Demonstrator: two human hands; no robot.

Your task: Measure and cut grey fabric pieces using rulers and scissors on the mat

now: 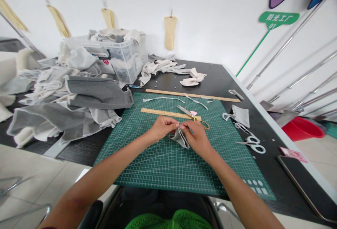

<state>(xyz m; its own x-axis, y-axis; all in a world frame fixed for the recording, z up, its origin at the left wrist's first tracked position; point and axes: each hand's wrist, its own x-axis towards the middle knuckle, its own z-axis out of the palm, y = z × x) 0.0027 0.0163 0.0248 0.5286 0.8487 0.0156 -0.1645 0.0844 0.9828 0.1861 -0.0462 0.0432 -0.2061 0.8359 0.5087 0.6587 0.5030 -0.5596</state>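
Note:
Between my two hands is a small folded piece of grey cloth (181,139), pinched at its top edge over the green cutting mat (158,166). My left hand (163,128) closes thumb and finger on the cloth's left side. My right hand (195,134) grips it just beside, the fingertips almost meeting. Just beyond the hands lie gold-handled scissors (194,116) with their blades pointing up and left, across a short wooden ruler (158,112). Thin cloth strips (164,98) rest on the mat's far part.
Left, grey cloth (97,92) piles beside a clear plastic bin (129,59). A long wooden ruler (192,95) crosses the mat's far edge. White-handled scissors (254,145), a cloth scrap (240,115) and a phone (308,187) lie right. More cloth (163,67) sits at the back.

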